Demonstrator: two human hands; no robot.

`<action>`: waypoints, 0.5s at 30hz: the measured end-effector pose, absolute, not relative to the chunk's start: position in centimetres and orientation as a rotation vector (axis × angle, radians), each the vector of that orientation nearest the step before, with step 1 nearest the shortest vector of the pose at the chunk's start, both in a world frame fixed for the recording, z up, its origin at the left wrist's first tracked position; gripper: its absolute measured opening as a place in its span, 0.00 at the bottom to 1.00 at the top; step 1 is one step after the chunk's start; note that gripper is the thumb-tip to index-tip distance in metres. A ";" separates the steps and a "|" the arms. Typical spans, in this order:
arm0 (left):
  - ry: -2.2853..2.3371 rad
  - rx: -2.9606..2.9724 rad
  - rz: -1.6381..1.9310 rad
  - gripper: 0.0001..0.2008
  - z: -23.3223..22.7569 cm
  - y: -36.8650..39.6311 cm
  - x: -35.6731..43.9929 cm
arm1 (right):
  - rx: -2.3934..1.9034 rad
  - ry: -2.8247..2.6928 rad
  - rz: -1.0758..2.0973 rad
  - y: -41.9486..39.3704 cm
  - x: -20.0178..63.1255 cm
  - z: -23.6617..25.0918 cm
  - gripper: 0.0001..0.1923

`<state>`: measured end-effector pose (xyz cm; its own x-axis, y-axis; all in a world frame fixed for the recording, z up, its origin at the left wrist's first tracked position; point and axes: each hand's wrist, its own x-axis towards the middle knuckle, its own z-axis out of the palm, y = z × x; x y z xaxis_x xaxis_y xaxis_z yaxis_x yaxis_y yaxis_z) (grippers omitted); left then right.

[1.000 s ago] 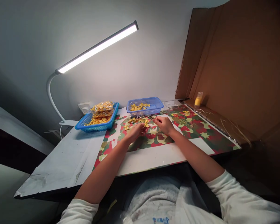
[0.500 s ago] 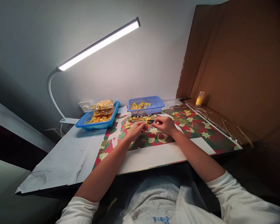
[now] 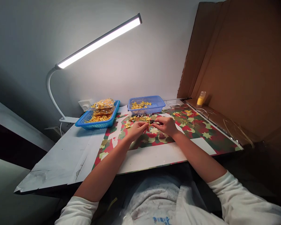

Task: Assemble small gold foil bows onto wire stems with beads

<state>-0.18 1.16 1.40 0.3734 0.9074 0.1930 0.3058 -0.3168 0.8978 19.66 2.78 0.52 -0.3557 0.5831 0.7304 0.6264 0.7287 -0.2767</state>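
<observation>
Over the patterned sheet, my left hand (image 3: 138, 128) is closed, its fingertips pinching a small yellow ribbon bow (image 3: 148, 120). Just to the right, my right hand (image 3: 166, 125) is wrapped round a small dark tool (image 3: 158, 123); its tip points at the bow, and its exact kind is too small to tell. Behind the hands lies a bunch of gold stems (image 3: 139, 119) with silvery balls at the back. One loose yellow bow (image 3: 127, 125) rests left of my left fingers.
A blue basket (image 3: 91, 125) at the left holds yellow bows and filled clear bags. Another blue basket (image 3: 155, 109) with bows stands against the wall. Yellow bits (image 3: 188, 113) lie on the right. A lamp (image 3: 100, 42) hangs overhead; cardboard (image 3: 239, 68) and a yellow-filled bottle (image 3: 201, 98) stand right.
Both hands stay close together at the bow, with only slight finger movement. The bow has shifted a little to the right, and less of the dark tool shows between the hands.
</observation>
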 end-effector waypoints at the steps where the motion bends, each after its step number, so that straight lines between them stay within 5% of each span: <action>1: 1.056 1.825 0.935 0.20 1.4 1.1 -0.2 | -0.897 -2.051 -0.076 2.8 19.7 0.5 0.19; 15: 1.050 1.800 0.936 0.20 1.5 1.2 -0.1 | -0.890 -2.131 -0.042 3.0 19.7 0.4 0.22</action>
